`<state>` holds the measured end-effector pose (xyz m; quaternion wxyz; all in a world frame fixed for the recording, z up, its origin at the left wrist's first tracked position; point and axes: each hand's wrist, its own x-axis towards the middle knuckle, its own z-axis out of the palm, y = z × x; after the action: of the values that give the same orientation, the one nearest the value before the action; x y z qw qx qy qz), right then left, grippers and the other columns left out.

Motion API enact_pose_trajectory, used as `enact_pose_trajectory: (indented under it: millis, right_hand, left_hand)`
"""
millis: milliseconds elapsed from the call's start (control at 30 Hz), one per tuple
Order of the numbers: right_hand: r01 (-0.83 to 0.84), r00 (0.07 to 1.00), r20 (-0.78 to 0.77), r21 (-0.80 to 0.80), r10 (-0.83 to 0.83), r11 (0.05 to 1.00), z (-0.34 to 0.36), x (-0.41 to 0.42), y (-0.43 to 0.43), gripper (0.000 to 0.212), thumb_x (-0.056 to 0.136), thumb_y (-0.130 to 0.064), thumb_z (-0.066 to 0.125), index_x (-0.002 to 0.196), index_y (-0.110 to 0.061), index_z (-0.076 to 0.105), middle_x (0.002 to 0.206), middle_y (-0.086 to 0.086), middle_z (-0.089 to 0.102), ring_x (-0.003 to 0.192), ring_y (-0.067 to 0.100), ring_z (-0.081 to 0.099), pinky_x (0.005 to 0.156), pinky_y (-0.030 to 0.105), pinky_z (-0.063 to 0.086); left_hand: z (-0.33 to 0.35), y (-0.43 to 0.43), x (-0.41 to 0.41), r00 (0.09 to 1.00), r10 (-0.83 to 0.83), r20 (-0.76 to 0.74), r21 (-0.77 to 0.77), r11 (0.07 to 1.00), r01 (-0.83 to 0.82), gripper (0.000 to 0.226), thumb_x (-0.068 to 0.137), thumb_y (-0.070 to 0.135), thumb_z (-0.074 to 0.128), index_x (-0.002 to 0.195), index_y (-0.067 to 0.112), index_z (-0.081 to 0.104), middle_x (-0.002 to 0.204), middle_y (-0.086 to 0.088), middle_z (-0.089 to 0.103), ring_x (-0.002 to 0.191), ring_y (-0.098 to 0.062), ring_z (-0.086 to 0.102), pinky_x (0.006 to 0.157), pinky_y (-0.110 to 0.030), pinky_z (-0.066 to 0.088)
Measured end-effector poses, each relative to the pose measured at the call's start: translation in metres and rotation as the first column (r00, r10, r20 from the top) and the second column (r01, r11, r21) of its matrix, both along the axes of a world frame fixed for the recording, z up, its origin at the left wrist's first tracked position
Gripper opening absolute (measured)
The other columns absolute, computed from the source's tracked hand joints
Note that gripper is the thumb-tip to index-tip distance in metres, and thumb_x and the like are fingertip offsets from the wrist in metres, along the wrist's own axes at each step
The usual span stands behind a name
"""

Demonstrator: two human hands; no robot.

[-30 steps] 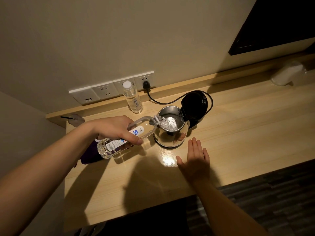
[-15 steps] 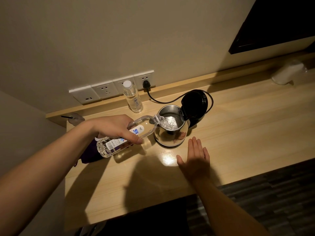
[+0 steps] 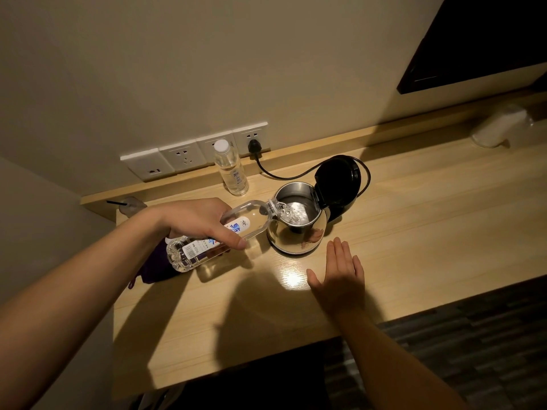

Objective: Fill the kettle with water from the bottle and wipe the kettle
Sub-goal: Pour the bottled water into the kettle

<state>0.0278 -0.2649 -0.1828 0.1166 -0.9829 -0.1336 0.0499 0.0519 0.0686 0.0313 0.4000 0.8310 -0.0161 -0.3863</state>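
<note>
A steel kettle stands on the wooden desk with its black lid swung up and open. My left hand grips a clear plastic water bottle tipped nearly flat, its neck over the kettle's rim, and water runs into the kettle. My right hand lies flat on the desk just in front of the kettle, fingers apart, holding nothing. A purple cloth lies on the desk under my left wrist, partly hidden by the bottle.
A second capped water bottle stands upright near the wall sockets. The kettle's black cord runs to a plug in the rightmost socket. A white object sits at the far right. A small item lies in the desk's back left corner.
Almost nothing has moved. The bottle stays tipped over the kettle with water flowing, and my right hand rests in the same spot.
</note>
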Motion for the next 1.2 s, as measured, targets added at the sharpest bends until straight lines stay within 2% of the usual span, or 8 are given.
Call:
enact_pose_trajectory:
  millis: [133, 267, 433, 633, 767, 967, 1200]
  right_hand:
    - [-0.004, 1.0, 0.006, 0.006, 0.004, 1.0, -0.0008, 0.0006, -0.0004, 0.091, 0.085, -0.061, 0.061, 0.156, -0.006, 0.043, 0.163, 0.014, 0.045, 0.153, 0.028, 0.041, 0.118, 0.052, 0.039]
    - [-0.003, 1.0, 0.01, 0.009, 0.003, 1.0, -0.0002, 0.0004, -0.0001, 0.091, 0.084, -0.06, 0.062, 0.155, -0.006, 0.044, 0.163, 0.015, 0.046, 0.152, 0.029, 0.042, 0.118, 0.052, 0.04]
    - [-0.004, 1.0, 0.014, 0.009, 0.004, 1.0, 0.0014, -0.0006, -0.0003, 0.09, 0.085, -0.059, 0.062, 0.156, -0.006, 0.044, 0.163, 0.015, 0.045, 0.153, 0.028, 0.041, 0.118, 0.051, 0.039]
    - [-0.004, 1.0, 0.013, 0.009, 0.004, 1.0, 0.0036, -0.0006, 0.0001, 0.09, 0.084, -0.058, 0.062, 0.155, -0.005, 0.046, 0.162, 0.015, 0.046, 0.152, 0.029, 0.043, 0.117, 0.052, 0.04]
    - [-0.001, 1.0, 0.01, 0.013, 0.0, 1.0, 0.005, -0.0004, 0.001, 0.09, 0.084, -0.058, 0.063, 0.154, -0.005, 0.047, 0.162, 0.016, 0.047, 0.152, 0.03, 0.043, 0.117, 0.052, 0.04]
    - [-0.003, 1.0, -0.002, -0.004, 0.003, 1.0, 0.0058, 0.0001, 0.0004, 0.091, 0.084, -0.059, 0.062, 0.156, -0.006, 0.045, 0.164, 0.014, 0.044, 0.154, 0.028, 0.04, 0.119, 0.051, 0.039]
    - [-0.006, 1.0, -0.008, -0.004, 0.006, 1.0, 0.0043, 0.0001, 0.0005, 0.091, 0.085, -0.06, 0.06, 0.156, -0.006, 0.044, 0.164, 0.015, 0.044, 0.153, 0.029, 0.04, 0.118, 0.051, 0.039]
  left_hand:
    - [0.0017, 0.0, -0.0001, 1.0, -0.017, 0.006, 0.0, 1.0, 0.017, 0.071, 0.066, 0.067, 0.077, 0.088, 0.0, 0.07, 0.07, 0.004, 0.064, 0.061, -0.01, 0.053, 0.057, -0.02, 0.04]
    - [0.0023, 0.0002, 0.0008, 1.0, -0.023, 0.002, 0.022, 0.999, 0.023, 0.078, 0.065, 0.069, 0.077, 0.093, -0.003, 0.071, 0.078, -0.006, 0.068, 0.069, -0.017, 0.058, 0.067, -0.034, 0.043]
    - [0.0023, -0.0006, 0.0006, 1.0, -0.003, -0.01, 0.006, 1.0, 0.003, 0.075, 0.066, 0.066, 0.079, 0.094, -0.003, 0.071, 0.082, -0.016, 0.071, 0.073, -0.02, 0.06, 0.071, -0.037, 0.045]
    - [0.0028, -0.0002, 0.0018, 1.0, -0.003, -0.022, 0.007, 1.0, 0.003, 0.071, 0.066, 0.065, 0.08, 0.092, -0.001, 0.072, 0.079, -0.015, 0.07, 0.07, -0.018, 0.061, 0.068, -0.036, 0.045]
    - [0.0034, -0.0007, 0.0032, 0.999, -0.003, -0.034, 0.015, 1.0, 0.004, 0.071, 0.065, 0.066, 0.08, 0.09, 0.001, 0.072, 0.076, -0.003, 0.07, 0.068, -0.015, 0.06, 0.065, -0.033, 0.045]
    - [0.0032, -0.0001, 0.0036, 0.999, 0.014, -0.044, 0.015, 1.0, -0.013, 0.062, 0.065, 0.066, 0.082, 0.083, 0.007, 0.074, 0.07, 0.005, 0.07, 0.063, -0.011, 0.06, 0.061, -0.024, 0.045]
    - [0.0042, 0.0003, 0.0057, 0.998, 0.015, -0.053, 0.013, 1.0, -0.015, 0.076, 0.063, 0.067, 0.082, 0.089, -0.003, 0.071, 0.075, -0.005, 0.068, 0.067, -0.019, 0.059, 0.065, -0.034, 0.045]
